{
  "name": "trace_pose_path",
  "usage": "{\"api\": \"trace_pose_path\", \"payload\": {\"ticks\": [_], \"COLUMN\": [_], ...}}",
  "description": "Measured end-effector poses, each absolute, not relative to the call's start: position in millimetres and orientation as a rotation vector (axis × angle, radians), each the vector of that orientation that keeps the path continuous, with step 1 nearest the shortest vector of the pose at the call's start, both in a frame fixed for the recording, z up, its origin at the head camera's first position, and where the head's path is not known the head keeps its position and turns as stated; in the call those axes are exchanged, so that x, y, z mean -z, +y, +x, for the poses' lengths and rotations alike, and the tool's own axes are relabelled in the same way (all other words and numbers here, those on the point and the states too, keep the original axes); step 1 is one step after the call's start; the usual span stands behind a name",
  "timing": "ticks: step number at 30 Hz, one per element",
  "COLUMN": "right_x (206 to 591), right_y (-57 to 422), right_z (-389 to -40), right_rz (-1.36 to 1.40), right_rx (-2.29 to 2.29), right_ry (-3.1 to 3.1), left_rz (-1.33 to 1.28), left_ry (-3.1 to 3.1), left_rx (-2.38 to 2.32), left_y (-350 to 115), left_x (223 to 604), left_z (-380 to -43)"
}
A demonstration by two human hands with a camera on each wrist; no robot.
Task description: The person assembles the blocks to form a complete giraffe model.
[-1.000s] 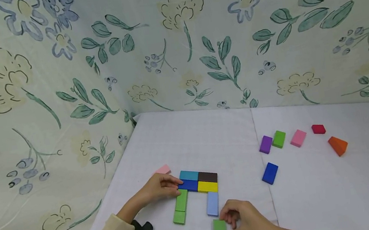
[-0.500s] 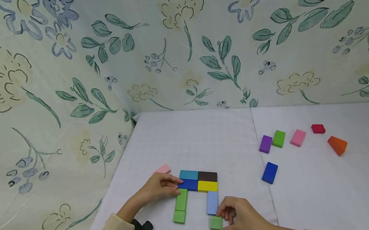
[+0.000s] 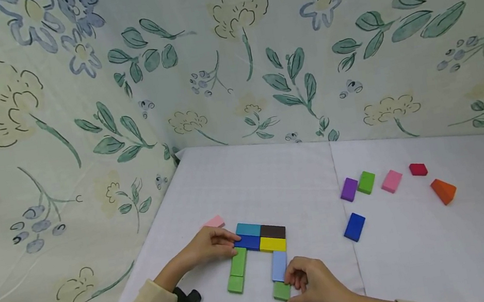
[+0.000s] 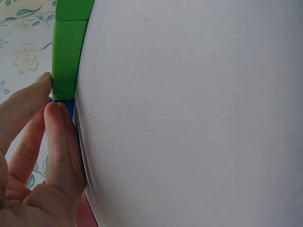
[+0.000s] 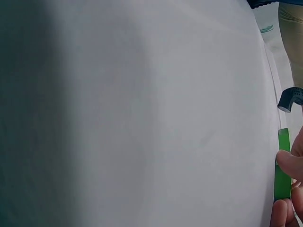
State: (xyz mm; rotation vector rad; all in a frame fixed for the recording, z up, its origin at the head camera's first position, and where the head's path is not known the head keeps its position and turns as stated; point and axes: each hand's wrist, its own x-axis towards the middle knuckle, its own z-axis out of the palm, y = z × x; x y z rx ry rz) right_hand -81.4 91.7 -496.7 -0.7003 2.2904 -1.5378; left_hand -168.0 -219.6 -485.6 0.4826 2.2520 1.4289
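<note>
In the head view, a teal block point(image 3: 248, 230), a dark brown block point(image 3: 273, 231), a dark blue block point(image 3: 248, 243) and a yellow block point(image 3: 272, 244) lie in two rows. Below the dark blue one run a green block point(image 3: 239, 261) and a shorter green block point(image 3: 236, 284). A light blue block point(image 3: 279, 266) sits under the yellow. My left hand point(image 3: 208, 246) rests at the dark blue block's left end, its fingers fairly straight in the left wrist view. My right hand point(image 3: 316, 282) holds a small green block point(image 3: 282, 291) between thumb and fingers, against the light blue block's lower end.
A pink block point(image 3: 215, 222) lies partly behind my left hand, and a black curved object point(image 3: 188, 299) by the left sleeve. Farther right are purple point(image 3: 349, 190), green point(image 3: 366, 182), pink point(image 3: 391, 181), red point(image 3: 418, 169), blue point(image 3: 354, 227) and orange point(image 3: 443, 191) blocks.
My right hand has moved the small green block up and slightly left, closing the gap to the light blue block. The left hand has stayed in place.
</note>
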Motion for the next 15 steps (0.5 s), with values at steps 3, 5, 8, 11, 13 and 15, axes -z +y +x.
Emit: {"api": "trace_pose_path", "payload": {"ticks": [3,5,8,11,13,15], "right_x": [497.1,497.2,496.9,496.3,496.1,495.9], "right_y": [90.8,90.2,89.7,89.4,89.1,88.8], "right_z": [-82.0,-82.2,-82.8,-83.5,-83.9,-84.1], "right_rz": [-0.706,-0.707,-0.693,-0.676,-0.671,-0.666], "right_rx": [1.534,1.529,1.528,1.523,1.516,1.509], "right_ry": [2.304,2.308,2.299,2.288,2.287,2.289], "left_rz": [0.481,0.479,0.473,0.467,0.465,0.462], "left_ry": [2.252,2.250,2.249,2.246,2.248,2.244], "left_rx": [-1.428,-1.429,-1.427,-1.431,-1.433,-1.438], "left_y": [-219.2,-219.1,-219.1,-219.5,-219.6,-219.8], "left_x": [485.2,485.2,486.0,486.7,486.8,486.4], "left_z": [-168.2,-168.2,-168.0,-167.5,-167.2,-166.7]}}
